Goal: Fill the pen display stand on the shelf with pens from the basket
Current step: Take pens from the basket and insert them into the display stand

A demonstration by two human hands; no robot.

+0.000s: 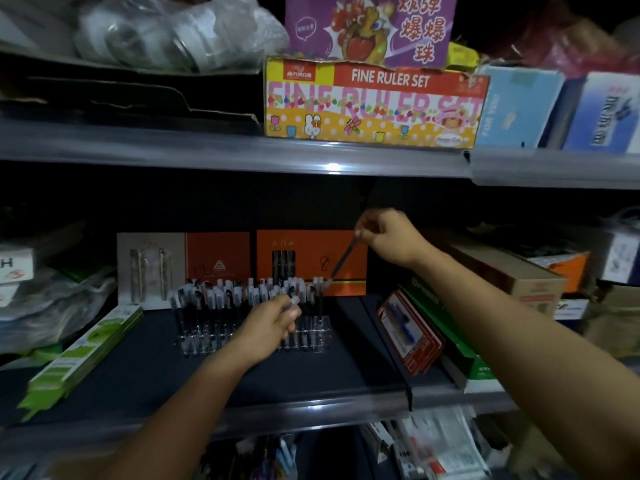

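While the right hand (pixel 388 237) is hanging above the back right corner of the clear pen display stand (pixel 254 336), its fingertips are pinching the top end of a black pen (pixel 341 259), which is slanting down and to the left with its lower tip just over the rear row. Lower and nearer the shelf's front edge, the left hand (pixel 273 323) is curling its fingers around another pen with a clear cap (pixel 294 302), holding it over the stand's right half. Many capped pens (pixel 221 296) are already standing upright in the stand, which is sitting toward the back of the dark shelf (pixel 311 375), in front of two orange boxes (pixel 304 244). A green package (pixel 83 355) is lying along the shelf's left edge.
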